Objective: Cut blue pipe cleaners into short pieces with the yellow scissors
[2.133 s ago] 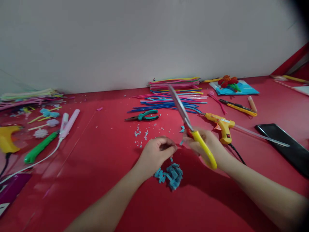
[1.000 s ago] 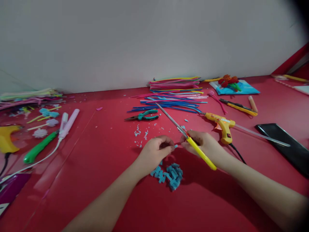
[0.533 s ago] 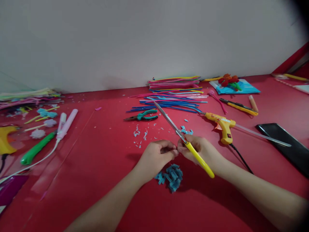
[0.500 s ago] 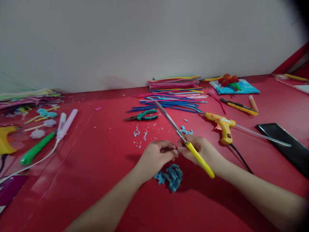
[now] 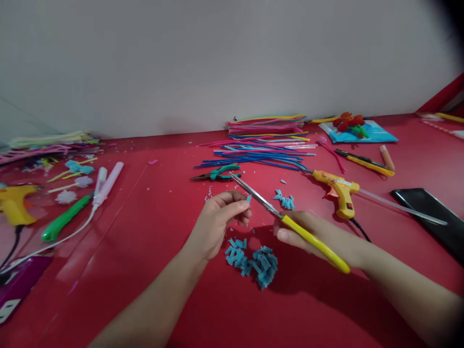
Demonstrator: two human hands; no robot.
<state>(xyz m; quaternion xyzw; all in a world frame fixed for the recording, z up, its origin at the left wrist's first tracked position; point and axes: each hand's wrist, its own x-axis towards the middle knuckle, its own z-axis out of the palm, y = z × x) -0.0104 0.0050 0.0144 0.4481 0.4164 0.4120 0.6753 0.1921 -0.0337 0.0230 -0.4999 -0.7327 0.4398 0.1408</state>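
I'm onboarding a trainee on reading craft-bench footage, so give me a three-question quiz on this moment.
1. True or false: the right hand holds the yellow-handled scissors.
2. What does the left hand pinch in its fingers? A. a small blue piece B. green pliers C. a phone
3. Which corded yellow tool lies on the red table just beyond the right hand?
Key: 1 true; 2 A; 3 the glue gun.
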